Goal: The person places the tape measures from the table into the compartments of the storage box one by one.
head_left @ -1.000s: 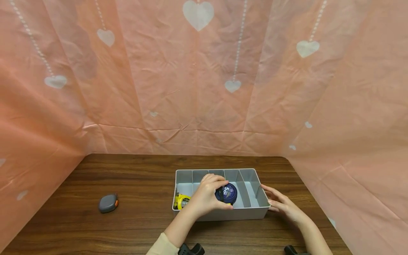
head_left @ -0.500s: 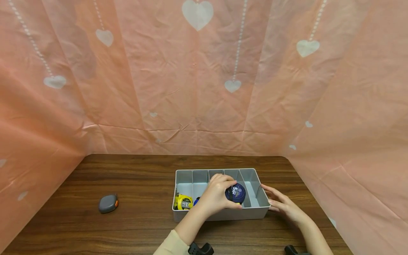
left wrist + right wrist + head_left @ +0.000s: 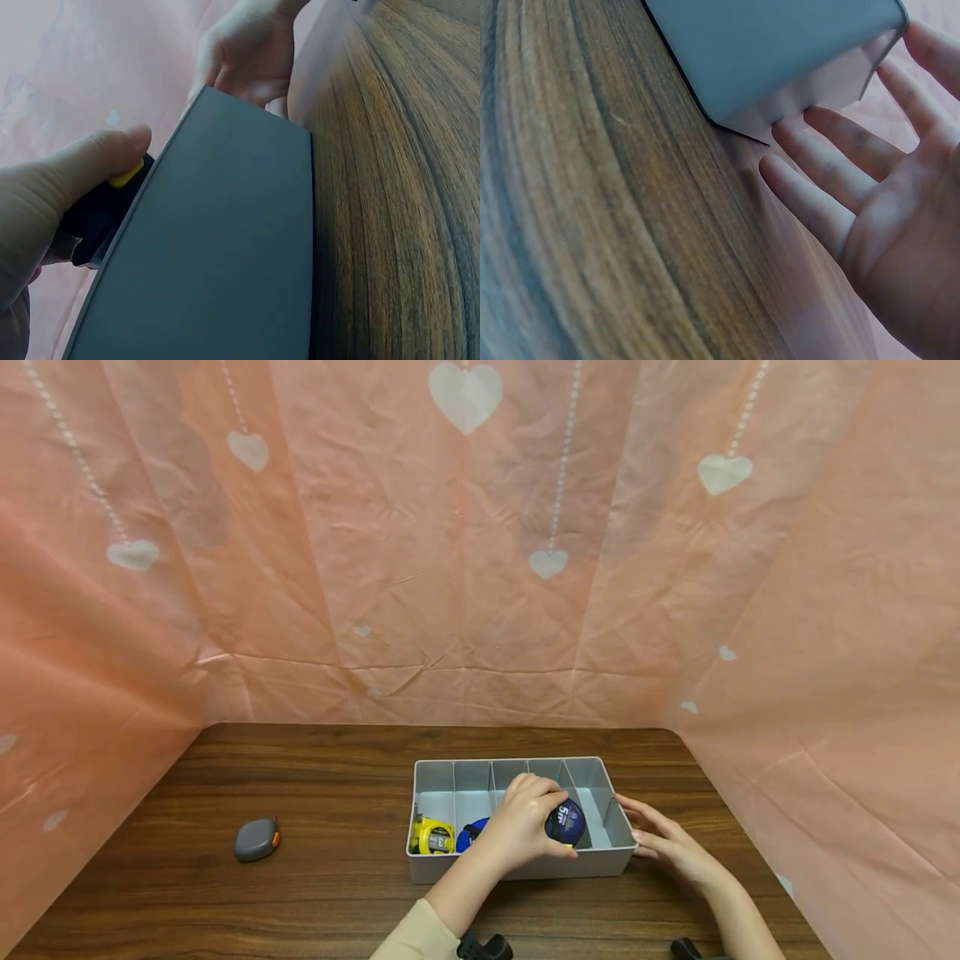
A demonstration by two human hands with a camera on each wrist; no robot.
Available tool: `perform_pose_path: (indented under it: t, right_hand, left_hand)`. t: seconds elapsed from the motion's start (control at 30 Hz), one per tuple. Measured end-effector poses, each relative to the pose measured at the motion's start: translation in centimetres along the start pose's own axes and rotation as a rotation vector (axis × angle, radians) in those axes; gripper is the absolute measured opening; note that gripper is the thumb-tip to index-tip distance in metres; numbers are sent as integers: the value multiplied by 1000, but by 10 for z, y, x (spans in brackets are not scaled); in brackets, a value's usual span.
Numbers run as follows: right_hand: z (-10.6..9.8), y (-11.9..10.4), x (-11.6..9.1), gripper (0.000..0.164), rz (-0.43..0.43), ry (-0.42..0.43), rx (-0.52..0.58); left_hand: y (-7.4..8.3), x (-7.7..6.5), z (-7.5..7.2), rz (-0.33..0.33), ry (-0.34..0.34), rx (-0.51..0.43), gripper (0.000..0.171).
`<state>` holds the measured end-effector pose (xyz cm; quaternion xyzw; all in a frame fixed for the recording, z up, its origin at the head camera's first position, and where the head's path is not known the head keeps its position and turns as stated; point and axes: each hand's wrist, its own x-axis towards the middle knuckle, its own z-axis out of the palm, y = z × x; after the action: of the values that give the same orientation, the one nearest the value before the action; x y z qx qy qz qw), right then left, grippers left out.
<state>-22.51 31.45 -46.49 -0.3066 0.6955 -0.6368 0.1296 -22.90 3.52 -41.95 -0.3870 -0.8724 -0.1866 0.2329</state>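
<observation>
In the head view a dark blue tape measure (image 3: pixel 566 822) marked "5m" is low over the second compartment from the right of a grey divided box (image 3: pixel 577 865). My left hand (image 3: pixel 521 827) grips it, thumb near the box's front edge. The left wrist view shows the thumb (image 3: pixel 112 156) against its yellow part, beside the box rim. My right hand (image 3: pixel 671 847) rests against the box's right end; the right wrist view shows its straight fingers (image 3: pixel 840 146) on that end wall. In the leftmost compartment sits a yellow tape measure (image 3: pixel 435 837). Next to it lies a blue one (image 3: pixel 471 833), partly hidden.
A grey tape measure (image 3: pixel 257 840) with an orange part lies on the wooden table (image 3: pixel 337 810), well left of the box. Pink fabric (image 3: pixel 465 610) with white hearts encloses the back and sides.
My left hand has moved right along the box with the dark blue tape measure, uncovering the blue one. My right hand and the box stay put.
</observation>
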Motion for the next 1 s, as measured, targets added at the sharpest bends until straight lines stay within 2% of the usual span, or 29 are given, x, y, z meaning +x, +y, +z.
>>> perform_pose_path:
  t: [0.33, 0.5, 0.67, 1.0]
  right_hand:
    - [0, -2, -1, 48, 13, -3, -1]
    - [-1, 1, -1, 49, 45, 5, -12]
    - [-2, 1, 0, 49, 56, 17, -7]
    - [-1, 1, 0, 49, 78, 45, 4]
  left_hand:
    - [5, 3, 3, -28, -52, 96, 78]
    - [5, 0, 13, -41, -98, 77, 70]
    - [5, -6, 17, -5, -135, 23, 60]
    - [5, -14, 11, 65, -154, 53, 57]
